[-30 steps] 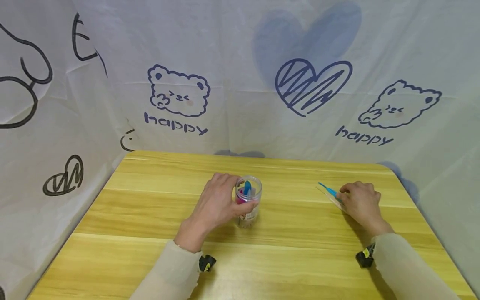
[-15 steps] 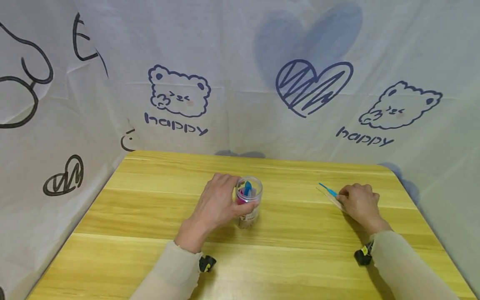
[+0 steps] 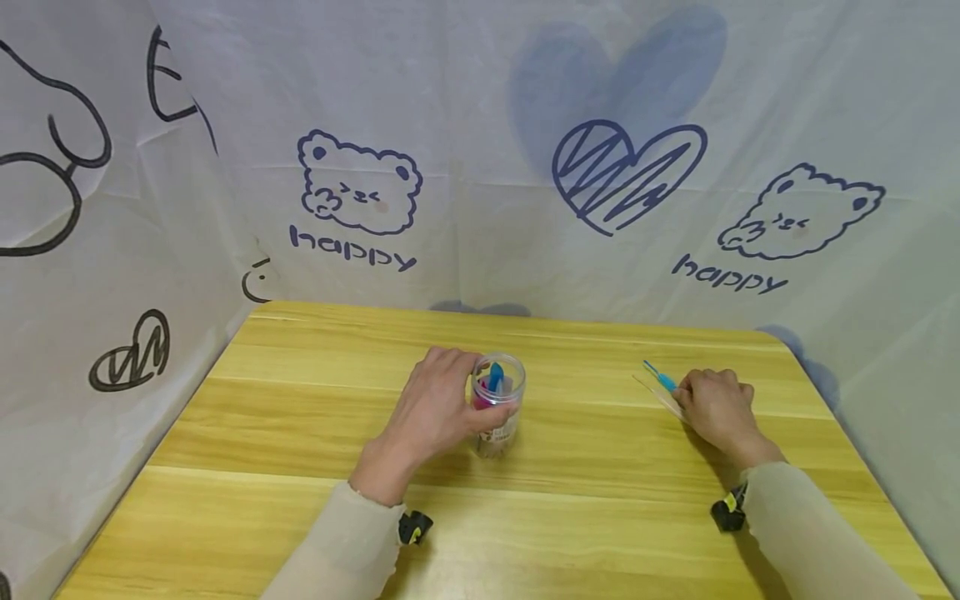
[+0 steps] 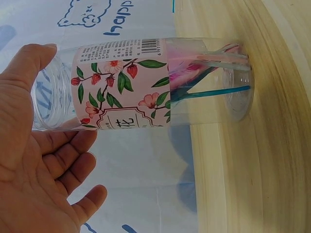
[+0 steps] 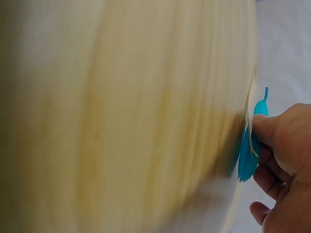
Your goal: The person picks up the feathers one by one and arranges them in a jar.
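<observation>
A clear plastic jar point(image 3: 504, 432) with a pink floral label stands upright on the table; my left hand point(image 3: 431, 404) grips it near its open rim, thumb on the near side. In the left wrist view, pink, white and teal stems point(image 4: 214, 91) lean inside the jar point(image 4: 116, 82). To the right, my right hand point(image 3: 722, 412) pinches a blue feather-like piece point(image 3: 666, 382) between thumb and fingers, its thin stem pointing away. A pale, thin-stemmed piece point(image 3: 667, 402) lies along it, partly hidden by the hand. In the right wrist view the blue piece point(image 5: 249, 153) looks broad and flat.
The wooden table point(image 3: 300, 517) reaches back to a white cloth point(image 3: 480, 233) with bear and heart drawings, and more cloth hangs at the sides. A dark wrist device point(image 3: 414, 527) sits at the left cuff, another point(image 3: 727, 512) at the right.
The blue piece has shifted slightly right and turned a little in my right hand, while the pale one stays in place. My left hand and the jar have not visibly moved.
</observation>
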A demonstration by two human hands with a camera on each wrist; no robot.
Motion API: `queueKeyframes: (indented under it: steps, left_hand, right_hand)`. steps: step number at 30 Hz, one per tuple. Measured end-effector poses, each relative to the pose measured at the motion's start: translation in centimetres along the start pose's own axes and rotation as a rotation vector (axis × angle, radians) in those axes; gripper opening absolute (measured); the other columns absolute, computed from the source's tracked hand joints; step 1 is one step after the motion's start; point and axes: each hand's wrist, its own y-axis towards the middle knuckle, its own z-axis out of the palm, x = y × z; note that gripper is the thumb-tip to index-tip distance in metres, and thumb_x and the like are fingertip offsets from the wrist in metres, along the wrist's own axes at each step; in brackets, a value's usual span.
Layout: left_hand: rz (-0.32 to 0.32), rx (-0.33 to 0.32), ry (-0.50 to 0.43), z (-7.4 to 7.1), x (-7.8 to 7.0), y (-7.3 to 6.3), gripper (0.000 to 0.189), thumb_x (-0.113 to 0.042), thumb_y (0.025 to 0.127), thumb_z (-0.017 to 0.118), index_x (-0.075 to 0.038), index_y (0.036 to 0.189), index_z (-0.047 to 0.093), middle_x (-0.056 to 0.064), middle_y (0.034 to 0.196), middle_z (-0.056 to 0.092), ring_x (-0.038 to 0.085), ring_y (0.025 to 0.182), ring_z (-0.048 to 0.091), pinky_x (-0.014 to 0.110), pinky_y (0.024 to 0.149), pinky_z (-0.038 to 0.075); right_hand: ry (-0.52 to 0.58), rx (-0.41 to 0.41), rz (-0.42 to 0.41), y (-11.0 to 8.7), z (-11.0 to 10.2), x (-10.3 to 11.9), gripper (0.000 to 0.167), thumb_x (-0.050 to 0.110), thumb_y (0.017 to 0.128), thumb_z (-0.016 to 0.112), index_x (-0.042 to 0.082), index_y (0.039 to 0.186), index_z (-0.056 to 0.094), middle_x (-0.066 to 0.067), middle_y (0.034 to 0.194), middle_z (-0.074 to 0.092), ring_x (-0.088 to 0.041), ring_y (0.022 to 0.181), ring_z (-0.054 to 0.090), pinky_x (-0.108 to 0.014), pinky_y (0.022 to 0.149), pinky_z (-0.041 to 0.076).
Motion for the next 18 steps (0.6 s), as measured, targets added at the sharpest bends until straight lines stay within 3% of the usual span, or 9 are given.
queueKeyframes:
  steps: [6,13,18]
  left_hand:
    - [-0.001,-0.003,-0.003,-0.09,-0.08,0.04,0.072,-0.057,0.082,0.085,-0.007,0.131,0.066,0.006,0.125,0.068,0.027,0.12,0.055,0.048,0.106,0.047]
    - [-0.004,0.002,-0.002,-0.18,-0.16,0.09,0.073,-0.058,0.082,0.085,-0.007,0.131,0.066,0.006,0.125,0.068,0.026,0.12,0.055,0.047,0.106,0.047]
    - [-0.005,0.008,-0.003,-0.28,-0.22,0.14,0.073,-0.057,0.082,0.086,-0.007,0.131,0.066,0.006,0.125,0.068,0.026,0.119,0.054,0.047,0.105,0.047]
  right_hand:
    - [0.024,-0.001,-0.025,-0.16,-0.12,-0.18,0.018,0.018,0.108,0.058,0.002,0.105,0.066,-0.015,0.096,0.072,-0.051,0.105,0.057,-0.073,0.091,0.034]
    - [0.031,0.029,-0.021,-0.12,-0.38,-0.08,0.024,0.017,0.107,0.059,-0.001,0.117,0.069,-0.023,0.11,0.074,-0.052,0.107,0.058,-0.072,0.089,0.037]
    - [0.011,0.024,-0.028,-0.1,-0.51,-0.17,0.024,0.02,0.106,0.058,0.001,0.112,0.072,-0.021,0.106,0.073,-0.05,0.104,0.056,-0.072,0.086,0.038]
